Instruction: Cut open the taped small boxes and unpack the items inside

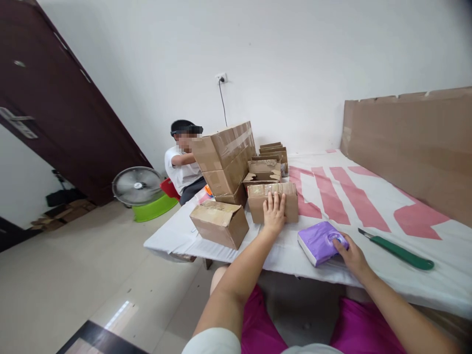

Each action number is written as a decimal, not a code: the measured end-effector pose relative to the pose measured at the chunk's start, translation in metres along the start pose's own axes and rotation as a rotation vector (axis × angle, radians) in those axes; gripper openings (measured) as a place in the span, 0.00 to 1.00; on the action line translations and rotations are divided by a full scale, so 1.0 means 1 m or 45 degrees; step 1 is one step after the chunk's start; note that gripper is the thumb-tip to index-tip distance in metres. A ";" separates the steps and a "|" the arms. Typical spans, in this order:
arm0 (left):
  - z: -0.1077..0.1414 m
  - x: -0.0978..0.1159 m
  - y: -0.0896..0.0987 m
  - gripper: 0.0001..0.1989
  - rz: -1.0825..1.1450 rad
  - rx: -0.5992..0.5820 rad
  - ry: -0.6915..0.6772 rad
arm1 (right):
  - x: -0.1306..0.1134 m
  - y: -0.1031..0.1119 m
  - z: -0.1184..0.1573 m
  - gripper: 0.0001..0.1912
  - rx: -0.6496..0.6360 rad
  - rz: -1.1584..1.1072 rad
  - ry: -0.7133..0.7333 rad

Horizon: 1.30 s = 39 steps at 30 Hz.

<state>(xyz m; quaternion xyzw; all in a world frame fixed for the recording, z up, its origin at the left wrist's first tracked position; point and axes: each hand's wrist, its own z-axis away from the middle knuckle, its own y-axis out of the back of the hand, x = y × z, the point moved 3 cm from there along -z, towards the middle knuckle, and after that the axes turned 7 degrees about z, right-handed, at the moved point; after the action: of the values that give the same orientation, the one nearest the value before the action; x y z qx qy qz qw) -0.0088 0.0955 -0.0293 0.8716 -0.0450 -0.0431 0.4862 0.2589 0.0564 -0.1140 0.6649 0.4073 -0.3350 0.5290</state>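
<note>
Steady the taped carton (255,208) on the surface (273,259) with the left hand (275,215), grip spread over top and near face. Pinch the purple pack (317,240), right of the carton, at its right end with the right hand (353,254), thumb uppermost. Press lightly to spare the wrapping; avoid the exposed blade of the green knife (401,250).

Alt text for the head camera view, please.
A person's left hand rests on a cardboard box while the right hand holds a purple packet at a table. A green-handled knife lies to the right; another person sits beyond stacked boxes.
</note>
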 end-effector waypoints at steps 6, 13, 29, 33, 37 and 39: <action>0.021 -0.008 -0.005 0.38 0.140 0.055 -0.035 | -0.004 -0.015 -0.003 0.45 -0.205 0.286 0.236; 0.039 -0.029 -0.001 0.30 0.568 0.141 -0.059 | -0.015 -0.045 -0.034 0.46 -0.161 0.284 0.311; 0.056 -0.053 0.019 0.08 0.934 0.442 0.526 | -0.060 -0.170 -0.064 0.50 -0.277 0.153 0.591; 0.063 -0.057 0.031 0.09 0.920 0.086 0.549 | -0.055 -0.170 -0.058 0.48 -0.248 0.263 0.646; 0.078 -0.061 0.040 0.19 0.850 -0.224 0.505 | -0.057 -0.165 -0.055 0.45 -0.215 0.331 0.703; 0.084 -0.062 0.040 0.23 0.760 -0.214 0.452 | -0.061 -0.164 -0.051 0.44 -0.251 0.318 0.735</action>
<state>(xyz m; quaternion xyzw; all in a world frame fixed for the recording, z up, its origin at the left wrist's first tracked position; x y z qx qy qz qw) -0.0816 0.0115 -0.0373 0.7709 -0.2088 0.2492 0.5478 0.0854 0.1127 -0.1201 0.7229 0.4861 -0.0243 0.4904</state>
